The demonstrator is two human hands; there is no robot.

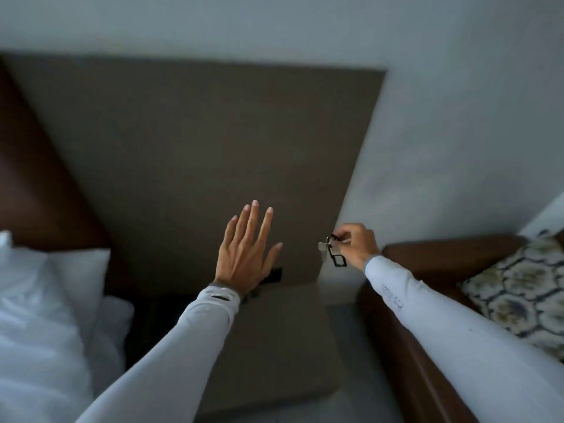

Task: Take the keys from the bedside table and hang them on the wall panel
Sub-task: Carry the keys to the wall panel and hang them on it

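Pale grey-white painted wall (457, 87) fills the top & right of the view. Against it stands a big flat grey-brown wall panel (198, 148), rectangular, its right edge running down to the bedside desk. Left of the panel: dark red-brown wooden headboard (33, 178), w/ white pillows and bedding (45, 300) below it at the lower left. Lower right: brown leather-look armchair (427, 270) carrying a cushion w/ a grey & yellow-green pattern (525, 285). Between bed & chair sits the grey-brown flat-topped bedside desk (274, 346), back edge butting the panel's foot; top looks bare apart from a small dark item near the back edge, mostly hidden behind the left wrist, can't tell what. Picture is soft w/ blur.

Both arms wear pale grey long sleeves (183, 346). Left hand (247, 254) is spread, fingers apart & pointing up, back of hand to the camera, in front of the panel's lower part; contact w/ panel can't be told.

Right hand (355, 244) is curled, thumb & fingertips pinching the small silver keys on a dark ring w/ a black rectangular loop tag (331, 251). The bunch is in the air at the panel's lower right edge, above the desk's back right corner. Its long axis runs down & slightly right: ring at top by the fingers, keys jutting left toward the panel edge, tag hanging lowest.
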